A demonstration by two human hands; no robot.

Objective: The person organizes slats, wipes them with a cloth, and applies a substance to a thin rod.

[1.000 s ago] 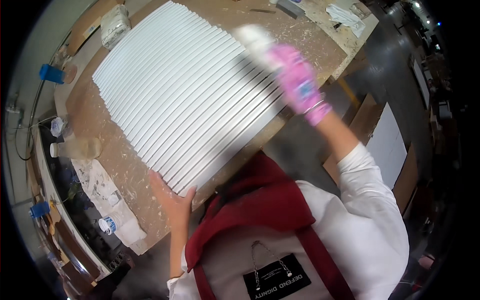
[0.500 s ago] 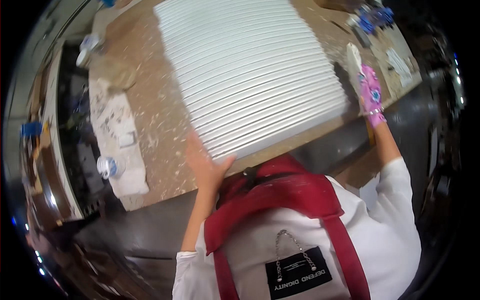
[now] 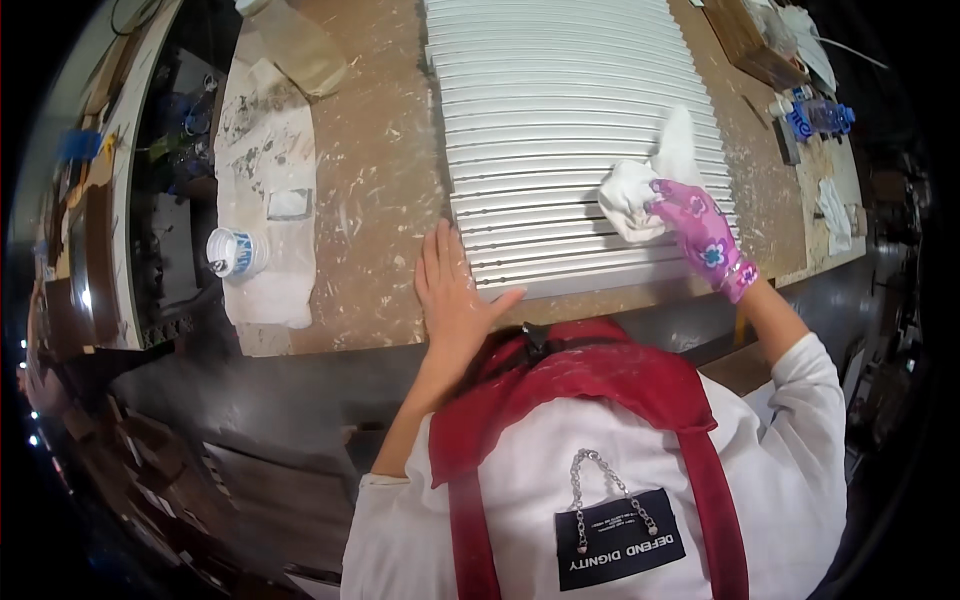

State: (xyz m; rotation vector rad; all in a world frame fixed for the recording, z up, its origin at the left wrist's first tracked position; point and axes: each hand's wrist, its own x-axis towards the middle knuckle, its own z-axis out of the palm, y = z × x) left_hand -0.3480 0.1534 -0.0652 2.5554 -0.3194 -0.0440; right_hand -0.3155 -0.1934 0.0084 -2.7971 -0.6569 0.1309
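A white ribbed panel of parallel slats lies on the paint-spattered brown table. My bare left hand rests at the panel's near left corner, fingers stretched forward along its side and thumb spread across the near edge. In a pink flowered glove, my right hand grips a crumpled white cloth against the slats, toward the panel's near right side. One end of the cloth fans out ahead of the glove. The palm side of the glove is hidden.
At left, a stained white sheet bears a small grey square pad and a white-and-blue tub. A big bottle of yellowish liquid lies beyond. Far right are a wooden box, a blue-labelled plastic bottle and a white rag.
My right hand has swung inward from beyond the panel's right edge onto the slats with the cloth. My left hand stays at the near left corner. The whole view has shifted and turned.
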